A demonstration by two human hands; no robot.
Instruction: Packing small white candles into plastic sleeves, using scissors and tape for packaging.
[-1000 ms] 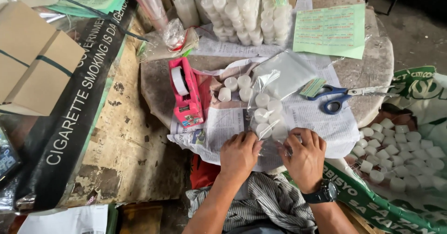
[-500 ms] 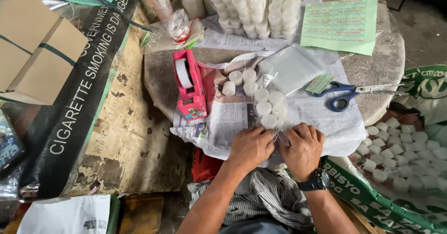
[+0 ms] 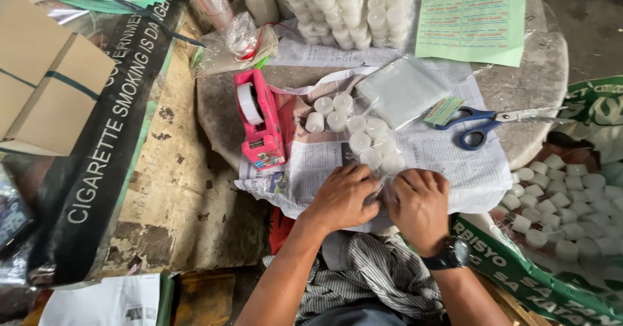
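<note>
My left hand (image 3: 341,196) and my right hand (image 3: 420,204) press close together on the near end of a clear plastic bag (image 3: 379,154) filled with small white round candles. The bag lies on newspaper (image 3: 454,164) spread over a round stone table (image 3: 538,73). Both hands pinch the bag's open end; my right wrist wears a black watch. Three loose white candles (image 3: 328,113) rest just beyond the bag. A pink tape dispenser (image 3: 259,121) stands to the left of the bag.
Blue-handled scissors (image 3: 483,123) and a stack of clear bags (image 3: 402,91) lie right of the candles. Packed candle bags (image 3: 350,8) and a green printed sheet (image 3: 472,21) sit at the back. A sack of loose candles (image 3: 564,203) is at right, cardboard boxes (image 3: 45,86) at left.
The view has shifted closer and slightly down. My hands have drawn nearer together on the end of the candle bag.
</note>
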